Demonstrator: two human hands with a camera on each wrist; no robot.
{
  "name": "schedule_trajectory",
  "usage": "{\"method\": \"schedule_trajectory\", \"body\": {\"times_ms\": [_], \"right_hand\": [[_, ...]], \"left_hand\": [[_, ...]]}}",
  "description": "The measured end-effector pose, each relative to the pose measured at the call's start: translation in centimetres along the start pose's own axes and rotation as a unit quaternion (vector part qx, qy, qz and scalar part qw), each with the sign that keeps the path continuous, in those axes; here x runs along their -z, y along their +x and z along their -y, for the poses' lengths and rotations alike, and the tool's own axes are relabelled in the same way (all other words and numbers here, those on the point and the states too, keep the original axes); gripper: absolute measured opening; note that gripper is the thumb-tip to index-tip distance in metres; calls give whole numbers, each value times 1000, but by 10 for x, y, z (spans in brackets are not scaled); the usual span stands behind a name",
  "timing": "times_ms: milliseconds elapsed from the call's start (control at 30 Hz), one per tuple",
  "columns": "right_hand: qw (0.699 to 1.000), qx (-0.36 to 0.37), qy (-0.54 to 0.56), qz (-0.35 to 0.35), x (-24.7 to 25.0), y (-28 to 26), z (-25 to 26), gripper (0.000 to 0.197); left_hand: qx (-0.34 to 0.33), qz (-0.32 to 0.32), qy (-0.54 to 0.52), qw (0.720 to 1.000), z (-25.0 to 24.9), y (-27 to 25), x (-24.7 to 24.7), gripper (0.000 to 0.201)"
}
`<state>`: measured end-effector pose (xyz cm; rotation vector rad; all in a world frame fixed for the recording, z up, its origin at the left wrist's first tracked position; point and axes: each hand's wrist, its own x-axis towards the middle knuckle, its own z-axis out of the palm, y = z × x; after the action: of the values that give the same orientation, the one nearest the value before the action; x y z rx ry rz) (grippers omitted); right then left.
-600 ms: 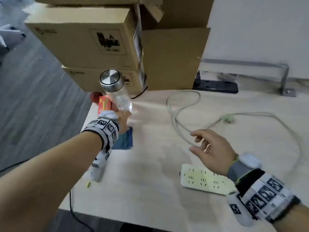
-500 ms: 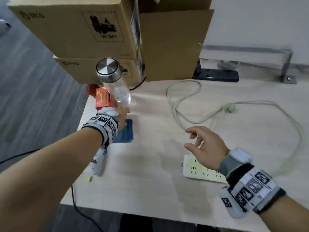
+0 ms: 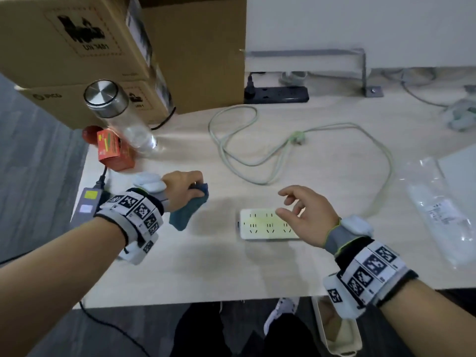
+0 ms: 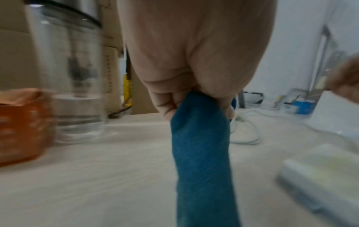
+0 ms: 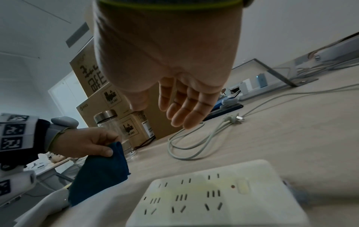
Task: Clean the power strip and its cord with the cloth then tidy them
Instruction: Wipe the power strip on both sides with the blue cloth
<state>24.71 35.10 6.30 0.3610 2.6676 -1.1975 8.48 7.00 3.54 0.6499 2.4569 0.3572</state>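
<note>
Here left hand (image 3: 180, 189) pinches blue cloth (image 3: 188, 212); right hand (image 3: 306, 215) relaxed, empty, over yellowed power strip (image 3: 260, 228).

- Left hand (image 3: 180, 189): fingers and thumb curled, pinching the blue cloth (image 3: 189, 211), which hangs below it; wrist raised
- Right hand (image 3: 306, 215): palm down, fingers loosely spread and relaxed, holding nothing

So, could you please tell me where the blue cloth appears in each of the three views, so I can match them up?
Head: blue cloth left of centre, held by the left hand, left of the white power strip.
Left wrist: centre, hanging from the fingers towards the bottom edge.
Right wrist: lower left, pinched by the left hand.
Shared landmark: the steel-capped clear bottle, behind the cloth in every view.
</note>
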Motion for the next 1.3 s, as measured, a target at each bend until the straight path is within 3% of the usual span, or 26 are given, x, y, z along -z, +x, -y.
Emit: {"method": "schedule_trajectory", "body": {"times_ms": [100, 167, 233, 300, 400, 467, 533, 667, 767, 867, 967, 1033, 1100, 1200, 1300], "right_hand": [[1000, 1, 23, 13, 13, -18, -19, 35], [999, 9, 44, 30, 20, -26, -31, 49], [994, 24, 77, 68, 29, -32, -35, 67], [989, 38, 104, 98, 32, -31, -29, 73], [982, 47, 116, 141, 44, -30, -28, 36], [980, 20, 133, 145, 50, -28, -31, 10], [980, -30, 151, 125, 52, -25, -40, 22], [981, -123, 132, 69, 56, -14, -64, 26], [986, -129, 106, 17, 58, -8, -76, 25], [986, -113, 115, -47, 61, -3, -79, 18], [987, -75, 93, -110, 58, -3, -80, 15], [990, -2, 40, -138, 47, -9, -79, 11], [991, 97, -56, -67, 27, -13, -87, 15], [961, 144, -210, 111, -4, -28, -113, 51], [937, 188, -262, 133, -11, -37, -130, 70]], "left_hand": [[-49, -7, -107, 993, -71, -19, -19, 8], [-96, -1, -174, 980, -118, -29, -31, 8], [-129, 34, -257, 957, -158, -35, -41, 7], [-153, 55, -337, 928, -182, -39, -44, 8], [-154, 34, -411, 898, -208, -40, -49, 16], [-127, -12, -425, 896, -214, -37, -52, 17], [-73, -60, -427, 899, -211, -31, -57, 15], [41, -146, -313, 938, -176, -16, -78, 19], [82, -139, -189, 969, -139, -14, -104, 57], [73, -85, -87, 990, -119, -16, -124, 94], [48, -70, -16, 996, -116, -14, -132, 106], [35, -65, 15, 997, -115, -12, -138, 109], [23, -61, 38, 997, -112, -8, -144, 109], [12, -63, 39, 997, -106, -6, -149, 106], [12, -73, 14, 997, -97, -5, -149, 104]]}}
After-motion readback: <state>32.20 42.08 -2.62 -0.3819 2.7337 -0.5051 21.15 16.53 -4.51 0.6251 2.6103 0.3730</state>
